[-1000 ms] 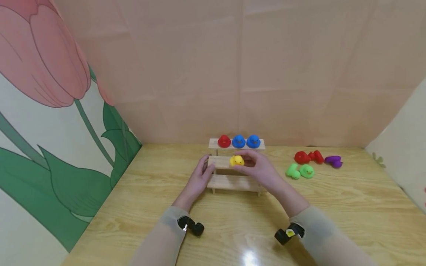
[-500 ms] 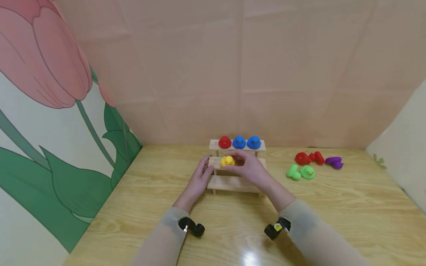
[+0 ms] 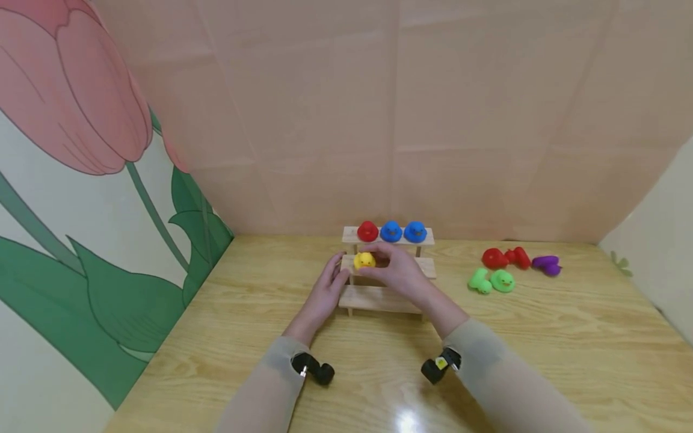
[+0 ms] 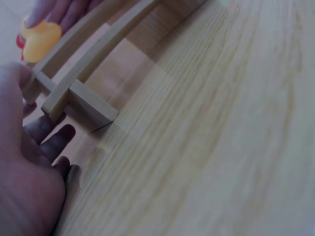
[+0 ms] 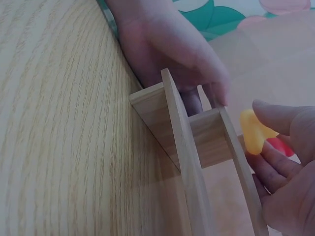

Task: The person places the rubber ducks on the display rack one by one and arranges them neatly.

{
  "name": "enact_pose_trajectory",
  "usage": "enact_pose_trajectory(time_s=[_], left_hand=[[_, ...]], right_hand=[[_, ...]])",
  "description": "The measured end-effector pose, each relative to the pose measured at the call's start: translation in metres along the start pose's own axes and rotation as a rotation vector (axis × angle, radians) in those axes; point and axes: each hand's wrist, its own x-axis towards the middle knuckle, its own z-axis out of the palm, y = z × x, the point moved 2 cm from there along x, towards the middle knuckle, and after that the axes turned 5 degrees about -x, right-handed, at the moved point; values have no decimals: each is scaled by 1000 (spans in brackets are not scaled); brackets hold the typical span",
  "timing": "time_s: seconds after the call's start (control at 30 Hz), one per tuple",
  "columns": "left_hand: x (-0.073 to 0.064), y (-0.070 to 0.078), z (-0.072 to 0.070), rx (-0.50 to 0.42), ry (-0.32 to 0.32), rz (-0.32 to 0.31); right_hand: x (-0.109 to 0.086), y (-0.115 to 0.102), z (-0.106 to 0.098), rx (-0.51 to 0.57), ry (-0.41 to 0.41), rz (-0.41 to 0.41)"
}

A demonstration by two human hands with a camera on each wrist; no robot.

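Observation:
A small yellow rubber duck point(image 3: 364, 261) is at the left end of the middle step of a three-tier wooden stand point(image 3: 381, 297). My right hand point(image 3: 397, 270) pinches it between thumb and fingers; in the right wrist view the duck point(image 5: 253, 132) shows beside the thumb. With my left hand point(image 3: 323, 288) I hold the stand's left end, thumb at the middle step and fingers round the side, as the left wrist view shows. On the top step sit a red duck point(image 3: 367, 231), a blue duck point(image 3: 391, 231) and another blue duck point(image 3: 415, 231).
To the right on the wooden table point(image 3: 541, 349) lie two green ducks point(image 3: 503, 280), red ducks point(image 3: 495, 258) and a purple duck point(image 3: 547, 264), some tipped over. A pinkish cloth backdrop point(image 3: 303, 120) hangs behind the stand; a flower-painted wall point(image 3: 97, 240) is at the left.
My right hand has moved left along the middle step with the yellow duck, from near its centre to its left end. My left hand has kept its hold on the stand.

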Motion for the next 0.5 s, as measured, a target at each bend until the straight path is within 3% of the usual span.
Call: enact_pose_trajectory(time_s=[0.5], left_hand=[[1,0,1,-9,16,-5]], right_hand=[[1,-1,2,-61,-4,11]])
